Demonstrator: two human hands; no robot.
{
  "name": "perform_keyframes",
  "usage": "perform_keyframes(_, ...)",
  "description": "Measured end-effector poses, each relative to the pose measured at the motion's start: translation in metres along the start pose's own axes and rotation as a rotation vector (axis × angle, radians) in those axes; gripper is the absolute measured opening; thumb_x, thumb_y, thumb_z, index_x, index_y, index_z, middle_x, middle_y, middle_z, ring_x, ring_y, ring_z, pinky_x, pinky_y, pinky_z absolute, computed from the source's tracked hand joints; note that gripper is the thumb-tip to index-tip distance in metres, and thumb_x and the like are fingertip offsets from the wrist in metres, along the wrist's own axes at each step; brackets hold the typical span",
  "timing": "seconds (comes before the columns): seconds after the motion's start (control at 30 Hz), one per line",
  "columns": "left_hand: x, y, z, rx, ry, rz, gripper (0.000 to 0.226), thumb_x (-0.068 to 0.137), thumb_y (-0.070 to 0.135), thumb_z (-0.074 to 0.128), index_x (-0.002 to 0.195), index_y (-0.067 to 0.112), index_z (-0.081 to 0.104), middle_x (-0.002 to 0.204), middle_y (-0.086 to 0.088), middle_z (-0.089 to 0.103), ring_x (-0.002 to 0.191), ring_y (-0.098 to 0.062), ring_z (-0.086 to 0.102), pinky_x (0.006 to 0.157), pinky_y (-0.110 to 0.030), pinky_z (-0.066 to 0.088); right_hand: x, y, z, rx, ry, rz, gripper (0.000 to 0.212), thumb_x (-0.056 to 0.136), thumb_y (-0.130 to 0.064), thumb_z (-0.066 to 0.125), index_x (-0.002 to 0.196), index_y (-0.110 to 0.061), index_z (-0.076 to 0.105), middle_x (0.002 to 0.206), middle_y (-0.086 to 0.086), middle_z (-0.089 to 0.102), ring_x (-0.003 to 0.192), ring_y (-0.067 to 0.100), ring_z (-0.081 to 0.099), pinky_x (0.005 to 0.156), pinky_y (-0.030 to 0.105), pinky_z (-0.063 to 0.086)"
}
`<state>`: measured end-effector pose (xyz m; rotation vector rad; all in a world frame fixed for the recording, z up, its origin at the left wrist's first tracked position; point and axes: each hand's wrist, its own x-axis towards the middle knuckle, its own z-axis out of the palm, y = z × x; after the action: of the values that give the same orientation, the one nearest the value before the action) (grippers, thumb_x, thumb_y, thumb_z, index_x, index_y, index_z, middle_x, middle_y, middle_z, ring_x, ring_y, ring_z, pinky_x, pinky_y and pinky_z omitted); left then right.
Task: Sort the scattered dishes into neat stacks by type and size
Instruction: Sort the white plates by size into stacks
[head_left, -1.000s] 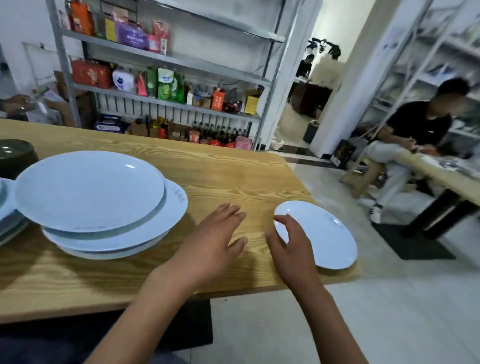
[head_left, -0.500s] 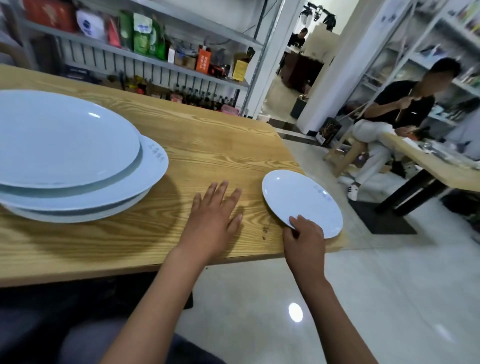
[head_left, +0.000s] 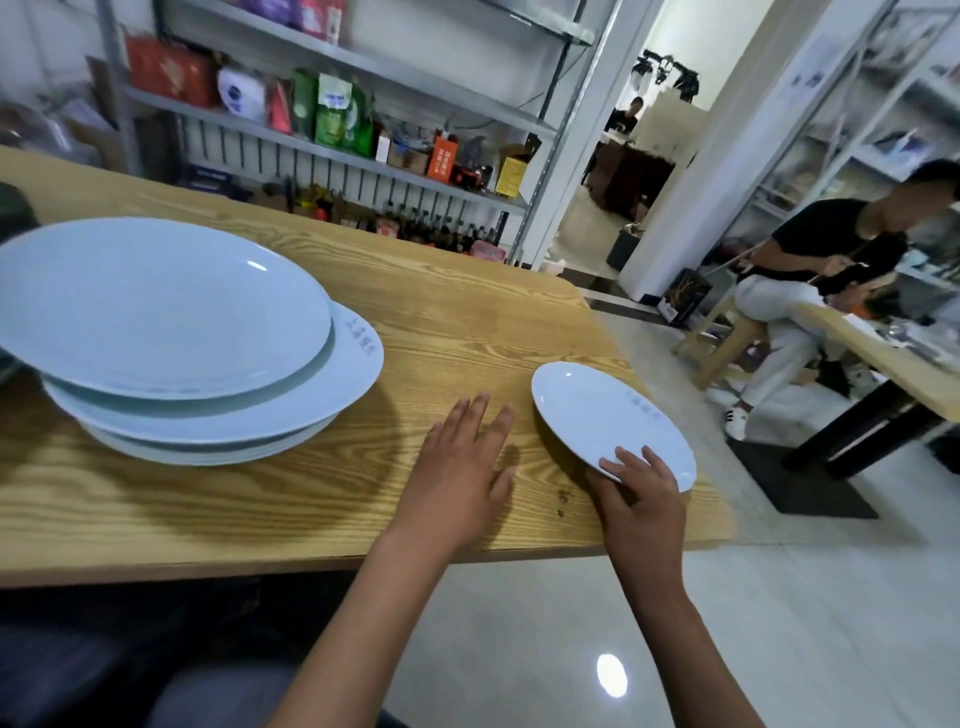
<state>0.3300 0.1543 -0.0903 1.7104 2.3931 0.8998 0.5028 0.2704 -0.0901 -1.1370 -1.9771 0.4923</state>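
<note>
Right hand (head_left: 641, 499) pinches the small plate (head_left: 608, 421) at its near rim by the table's (head_left: 467, 322) right edge, left hand (head_left: 457, 478) flat & open alongside; big-plate stack (head_left: 171, 338) lies well to the left.

even indoor light fills the room, brightest through the doorway (head_left: 670, 62) at the back, and an overhead lamp throws a sharp white glare spot on the glossy floor (head_left: 611, 674) while small highlights glint on the plate stack (head_left: 218, 415). that stack casts a soft dark shadow across the worktop (head_left: 467, 322), and the underside at lower left is nearly black. wide-angle bend curves the shelves (head_left: 332, 150) and pillar, and motion blur smears the left edge and the seated person (head_left: 821, 270) at right.
</note>
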Motion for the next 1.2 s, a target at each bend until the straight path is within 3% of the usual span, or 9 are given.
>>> perform_keyframes(0.13,-0.008,0.002,-0.008,-0.122,0.155,0.1,0.057,0.096,0.027,0.048,0.148,0.031,0.025,0.159,-0.002,0.012,0.145,-0.021,0.013,0.112,-0.041,0.029,0.003,-0.012,-0.001,-0.026,0.081,-0.253,0.028,0.077,0.009,0.072,0.095,-0.013,0.075,0.115,-0.003,0.066,0.134,0.02,0.041,0.101,0.027,0.035)
perform_keyframes(0.23,-0.021,0.006,-0.026,-0.207,0.299,0.175,0.059,0.091,0.014,0.056,0.143,0.031,0.036,0.156,0.002,0.019,0.143,-0.015,0.021,0.101,-0.038,0.044,0.012,-0.04,-0.003,0.061,0.125,-0.408,0.029,0.075,0.01,0.074,0.096,-0.01,0.074,0.112,-0.001,0.066,0.131,0.028,0.046,0.106,0.019,0.033)
perform_keyframes(0.33,-0.036,0.009,-0.062,-0.184,0.483,0.246,0.065,0.086,0.006,0.061,0.142,0.028,0.038,0.156,-0.002,0.021,0.145,-0.018,0.017,0.108,-0.037,0.035,0.018,-0.082,0.003,0.165,0.11,-0.491,0.031,0.074,0.01,0.075,0.098,-0.01,0.073,0.112,0.001,0.067,0.13,0.027,0.046,0.107,0.015,0.03)
perform_keyframes(0.47,-0.052,-0.008,-0.128,-0.027,0.639,0.157,0.067,0.085,0.01,0.064,0.144,0.027,0.037,0.156,-0.002,0.022,0.145,-0.019,0.015,0.107,-0.033,0.028,0.018,-0.136,0.018,0.295,-0.006,-0.592,0.029,0.075,0.005,0.076,0.099,-0.011,0.073,0.112,0.001,0.068,0.132,0.024,0.045,0.107,0.017,0.032)
perform_keyframes(0.7,-0.075,-0.062,-0.198,0.22,0.531,0.07,0.065,0.073,0.019,0.078,0.133,0.027,0.054,0.152,-0.002,0.033,0.143,-0.023,0.022,0.106,-0.041,0.028,0.001,-0.202,0.041,0.495,-0.277,-0.83,0.023,0.078,-0.007,0.074,0.1,-0.015,0.075,0.13,0.002,0.062,0.14,0.023,0.037,0.112,0.026,0.031)
perform_keyframes(0.8,-0.086,-0.074,-0.213,0.281,0.505,0.077,0.053,0.071,0.021,0.077,0.123,0.023,0.064,0.145,-0.002,0.044,0.139,-0.028,0.029,0.103,-0.045,0.035,-0.002,-0.218,0.05,0.531,-0.32,-0.896,0.022,0.079,-0.008,0.074,0.099,-0.014,0.075,0.135,0.004,0.057,0.142,0.025,0.034,0.113,0.031,0.031)
perform_keyframes(0.9,-0.092,-0.082,-0.216,0.287,0.527,0.099,0.035,0.076,0.025,0.066,0.111,0.017,0.071,0.132,-0.003,0.058,0.135,-0.036,0.035,0.099,-0.05,0.041,-0.005,-0.226,0.055,0.504,-0.362,-0.907,0.021,0.082,-0.021,0.073,0.104,-0.018,0.074,0.142,0.002,0.051,0.143,0.022,0.031,0.113,0.036,0.032)
perform_keyframes(1.03,-0.093,-0.089,-0.206,0.246,0.528,-0.028,0.045,0.065,0.005,0.082,0.107,0.016,0.071,0.139,-0.005,0.051,0.141,-0.037,0.022,0.098,-0.055,0.039,-0.018,-0.223,0.05,0.544,-0.485,-0.676,0.038,0.082,-0.045,0.064,0.119,-0.036,0.065,0.153,-0.019,0.033,0.144,0.004,0.023,0.113,0.026,0.026)
perform_keyframes(1.2,-0.097,-0.097,-0.191,0.174,0.524,-0.106,0.037,0.066,0.004,0.082,0.099,0.018,0.072,0.143,-0.006,0.045,0.143,-0.039,0.011,0.097,-0.058,0.036,-0.037,-0.202,0.063,0.555,-0.38,-0.423,0.037,0.087,-0.054,0.056,0.124,-0.048,0.057,0.147,-0.034,0.031,0.138,-0.007,0.027,0.11,0.038,0.032)
